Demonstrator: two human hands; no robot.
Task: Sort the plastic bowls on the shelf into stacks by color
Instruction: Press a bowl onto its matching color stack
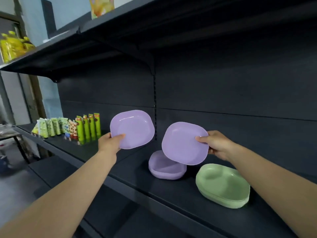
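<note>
My left hand (109, 141) grips the lower left rim of a purple bowl (133, 128), held up in the air and tilted toward me. My right hand (214, 145) pinches the right rim of a second purple bowl (183, 143), also tilted, hovering just above a purple stack (164, 169) that rests on the dark shelf (171, 194). To the right of that stack sits a green stack (223, 185) of bowls near the shelf's front edge.
Green tubes and patterned packets (72, 128) stand in a row at the left end of the same shelf. An upper shelf (120, 31) overhangs, carrying yellow packages (13, 45). A slotted upright (155, 103) runs down the back panel.
</note>
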